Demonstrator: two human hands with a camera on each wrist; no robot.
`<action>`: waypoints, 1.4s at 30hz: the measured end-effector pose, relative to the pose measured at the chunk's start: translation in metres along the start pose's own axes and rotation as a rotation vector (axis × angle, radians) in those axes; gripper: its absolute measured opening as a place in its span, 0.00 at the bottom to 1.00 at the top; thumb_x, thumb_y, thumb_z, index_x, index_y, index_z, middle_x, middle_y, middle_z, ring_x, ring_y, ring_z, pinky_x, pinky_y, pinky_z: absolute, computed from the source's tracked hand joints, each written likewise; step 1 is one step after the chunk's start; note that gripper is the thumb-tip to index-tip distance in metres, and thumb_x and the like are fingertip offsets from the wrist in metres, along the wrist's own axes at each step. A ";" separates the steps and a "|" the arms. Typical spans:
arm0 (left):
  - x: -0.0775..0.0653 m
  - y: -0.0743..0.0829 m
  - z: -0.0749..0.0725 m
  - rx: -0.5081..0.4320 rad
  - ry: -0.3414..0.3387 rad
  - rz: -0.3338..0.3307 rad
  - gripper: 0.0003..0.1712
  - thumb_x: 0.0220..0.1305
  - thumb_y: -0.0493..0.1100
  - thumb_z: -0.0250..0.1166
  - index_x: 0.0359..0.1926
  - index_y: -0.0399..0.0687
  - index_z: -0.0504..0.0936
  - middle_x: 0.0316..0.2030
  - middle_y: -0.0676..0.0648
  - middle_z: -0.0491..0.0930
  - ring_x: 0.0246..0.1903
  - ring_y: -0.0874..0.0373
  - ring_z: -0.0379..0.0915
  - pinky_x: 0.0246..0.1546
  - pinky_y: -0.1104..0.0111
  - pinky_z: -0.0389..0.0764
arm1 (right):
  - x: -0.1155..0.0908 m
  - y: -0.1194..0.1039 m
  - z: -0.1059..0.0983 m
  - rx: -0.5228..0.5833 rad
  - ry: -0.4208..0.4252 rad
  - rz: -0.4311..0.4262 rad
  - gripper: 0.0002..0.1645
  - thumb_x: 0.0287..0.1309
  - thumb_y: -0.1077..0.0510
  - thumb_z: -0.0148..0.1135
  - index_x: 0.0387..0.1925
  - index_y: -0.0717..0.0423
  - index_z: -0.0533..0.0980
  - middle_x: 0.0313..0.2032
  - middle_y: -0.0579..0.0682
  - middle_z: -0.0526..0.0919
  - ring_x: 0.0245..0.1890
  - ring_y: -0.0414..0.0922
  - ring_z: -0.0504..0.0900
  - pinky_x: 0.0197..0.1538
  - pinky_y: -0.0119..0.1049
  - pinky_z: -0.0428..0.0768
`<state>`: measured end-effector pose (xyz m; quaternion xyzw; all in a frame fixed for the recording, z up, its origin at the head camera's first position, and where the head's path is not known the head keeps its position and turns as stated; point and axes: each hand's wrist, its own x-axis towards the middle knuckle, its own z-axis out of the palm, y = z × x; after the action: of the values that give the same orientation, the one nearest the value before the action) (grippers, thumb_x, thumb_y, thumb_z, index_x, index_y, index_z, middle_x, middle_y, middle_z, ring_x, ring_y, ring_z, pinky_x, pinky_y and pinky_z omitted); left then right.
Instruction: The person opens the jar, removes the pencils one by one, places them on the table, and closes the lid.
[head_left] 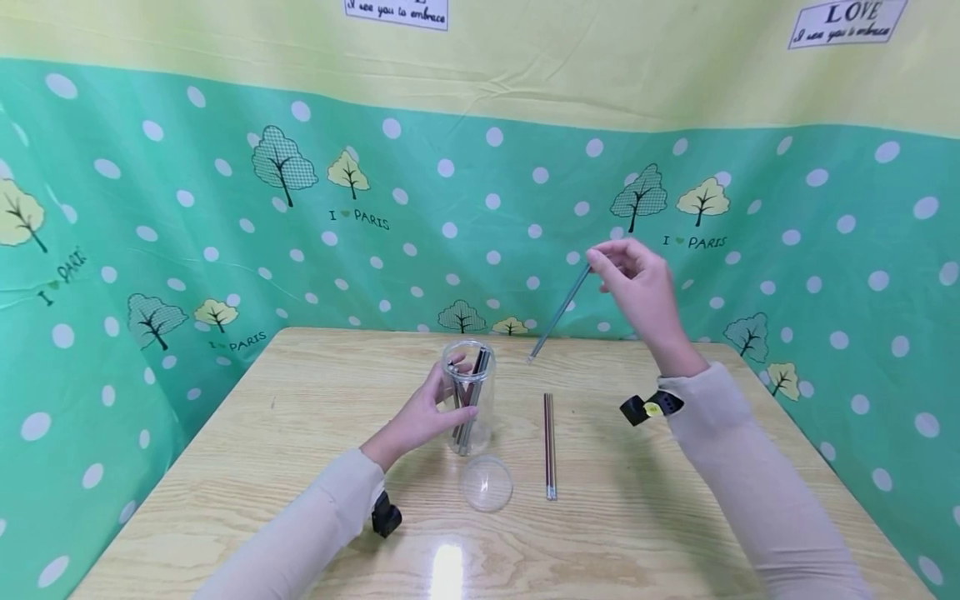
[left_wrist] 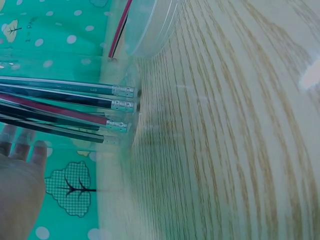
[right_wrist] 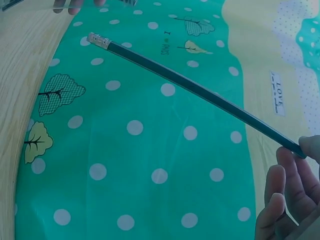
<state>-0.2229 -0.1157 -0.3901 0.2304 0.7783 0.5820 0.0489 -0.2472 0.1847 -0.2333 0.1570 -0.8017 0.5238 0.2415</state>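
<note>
My right hand (head_left: 636, 279) pinches a dark green pencil (head_left: 558, 312) by its upper end, between thumb and fingertips. The pencil slants down to the left, its eraser end lowest, above the table. In the right wrist view the whole pencil (right_wrist: 190, 92) shows, with a silver ferrule. My left hand (head_left: 423, 417) grips a clear plastic jar (head_left: 483, 400) that stands upright without its lid. Several pencils (left_wrist: 60, 107) lean inside it, eraser ends down. A round clear lid (head_left: 486, 483) lies in front of the jar. Right of it, two pencils (head_left: 550, 446) lie side by side.
The wooden table (head_left: 300, 417) runs back to a green and yellow curtain (head_left: 495, 200) with white dots and printed trees. A black wrist camera (head_left: 385, 514) sits at the left sleeve, another black wrist camera (head_left: 636, 410) at the right one.
</note>
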 end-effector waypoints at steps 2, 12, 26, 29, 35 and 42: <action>0.000 0.000 0.000 -0.001 0.001 -0.002 0.51 0.64 0.38 0.70 0.79 0.51 0.49 0.74 0.39 0.59 0.70 0.38 0.59 0.66 0.35 0.58 | 0.002 0.009 -0.001 -0.014 -0.001 0.000 0.19 0.70 0.49 0.62 0.50 0.60 0.80 0.38 0.51 0.86 0.31 0.44 0.81 0.36 0.34 0.76; 0.010 -0.024 0.000 -0.001 0.023 0.022 0.53 0.62 0.38 0.72 0.79 0.54 0.49 0.74 0.39 0.58 0.68 0.36 0.61 0.67 0.38 0.59 | 0.010 0.047 -0.004 -0.069 -0.027 0.035 0.22 0.68 0.44 0.63 0.53 0.54 0.78 0.40 0.54 0.87 0.32 0.46 0.80 0.34 0.34 0.73; 0.014 -0.038 0.001 0.009 0.061 0.028 0.50 0.61 0.47 0.74 0.76 0.68 0.55 0.71 0.48 0.64 0.66 0.43 0.65 0.67 0.43 0.61 | 0.004 0.066 -0.003 -0.124 -0.129 0.101 0.28 0.64 0.34 0.61 0.52 0.50 0.79 0.39 0.51 0.86 0.34 0.50 0.82 0.34 0.37 0.79; 0.014 -0.038 0.001 0.014 0.059 0.024 0.49 0.61 0.48 0.74 0.76 0.68 0.55 0.72 0.47 0.64 0.66 0.42 0.65 0.66 0.40 0.62 | 0.003 0.072 -0.002 -0.133 -0.166 0.136 0.27 0.64 0.33 0.62 0.51 0.49 0.79 0.38 0.52 0.86 0.33 0.51 0.81 0.29 0.37 0.76; 0.014 -0.039 0.001 0.016 0.042 0.030 0.48 0.63 0.47 0.73 0.76 0.66 0.54 0.72 0.46 0.63 0.66 0.41 0.64 0.64 0.37 0.63 | 0.001 0.082 0.001 -0.169 -0.267 0.185 0.27 0.65 0.33 0.60 0.51 0.49 0.78 0.40 0.51 0.84 0.34 0.50 0.81 0.35 0.40 0.79; 0.015 -0.039 0.001 0.011 0.024 0.038 0.48 0.65 0.45 0.71 0.77 0.61 0.52 0.72 0.47 0.63 0.67 0.41 0.64 0.62 0.38 0.67 | -0.003 0.091 0.004 -0.193 -0.323 0.214 0.25 0.67 0.36 0.60 0.51 0.50 0.78 0.37 0.54 0.82 0.30 0.51 0.78 0.33 0.41 0.79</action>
<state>-0.2474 -0.1174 -0.4242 0.2383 0.7774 0.5814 0.0271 -0.2917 0.2172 -0.3056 0.1289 -0.8884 0.4354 0.0667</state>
